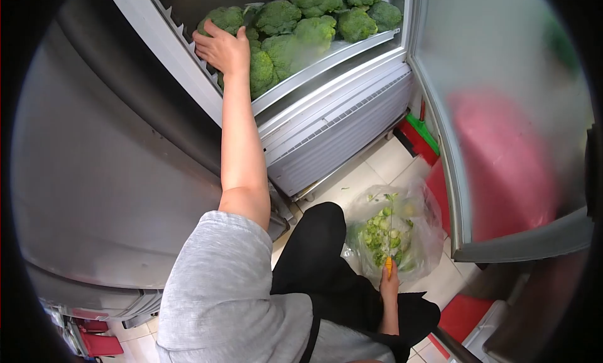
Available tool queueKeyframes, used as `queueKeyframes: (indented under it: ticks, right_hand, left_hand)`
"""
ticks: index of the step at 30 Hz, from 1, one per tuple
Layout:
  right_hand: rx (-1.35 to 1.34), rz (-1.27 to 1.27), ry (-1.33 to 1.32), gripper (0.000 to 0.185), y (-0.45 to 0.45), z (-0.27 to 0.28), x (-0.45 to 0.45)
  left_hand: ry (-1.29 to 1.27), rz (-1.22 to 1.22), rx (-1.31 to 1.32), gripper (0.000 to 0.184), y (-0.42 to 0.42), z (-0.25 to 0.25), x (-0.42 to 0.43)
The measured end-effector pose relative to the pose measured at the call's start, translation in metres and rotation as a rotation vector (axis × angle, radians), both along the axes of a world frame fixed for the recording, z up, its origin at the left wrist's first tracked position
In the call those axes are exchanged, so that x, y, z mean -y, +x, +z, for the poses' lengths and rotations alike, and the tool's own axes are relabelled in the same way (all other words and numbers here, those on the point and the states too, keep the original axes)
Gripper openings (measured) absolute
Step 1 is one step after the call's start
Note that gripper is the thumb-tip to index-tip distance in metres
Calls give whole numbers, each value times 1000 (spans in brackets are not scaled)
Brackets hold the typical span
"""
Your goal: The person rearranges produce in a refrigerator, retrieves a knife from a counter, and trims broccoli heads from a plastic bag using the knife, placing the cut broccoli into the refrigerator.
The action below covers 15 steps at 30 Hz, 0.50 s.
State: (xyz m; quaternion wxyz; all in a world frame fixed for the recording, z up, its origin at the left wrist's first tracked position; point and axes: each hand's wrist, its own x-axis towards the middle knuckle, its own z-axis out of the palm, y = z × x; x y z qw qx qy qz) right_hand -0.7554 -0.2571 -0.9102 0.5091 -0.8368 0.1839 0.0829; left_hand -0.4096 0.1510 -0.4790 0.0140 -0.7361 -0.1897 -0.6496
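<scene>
My left hand [222,47] reaches into the open fridge, its fingers spread against a broccoli head [225,16] at the left end of the shelf. What lies under the palm is hidden. More green broccoli heads [278,17] sit packed together on that shelf. Low on the right, my right hand [389,284] is closed around the orange handle of a knife [389,262]. Its thin blade points away from me, over a clear plastic bag [427,215]. Inside the bag are pale green broccoli pieces [380,231].
The glass fridge door [502,61] stands open at the right, with something pink blurred behind it. A vented panel [342,127] lies below the shelf. A grey metal appliance [113,181] borders my left side. Red and green items [422,133] stand near the door hinge.
</scene>
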Motion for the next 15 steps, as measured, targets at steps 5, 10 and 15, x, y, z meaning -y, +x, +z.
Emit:
queueKeyframes:
  ticks: [5,10,15]
  right_hand:
    - [159,65,-97,46,2,25,-4]
    - [-2,44,-39,46,7,49,-6]
    - [-335,-126,473,49,6,51,0]
  left_hand:
    - [-121,128,-69,73,-8,13,19]
    - [-3,287,-52,65,-4,-4,6]
    - [65,360,-23,76,24,-18,-44]
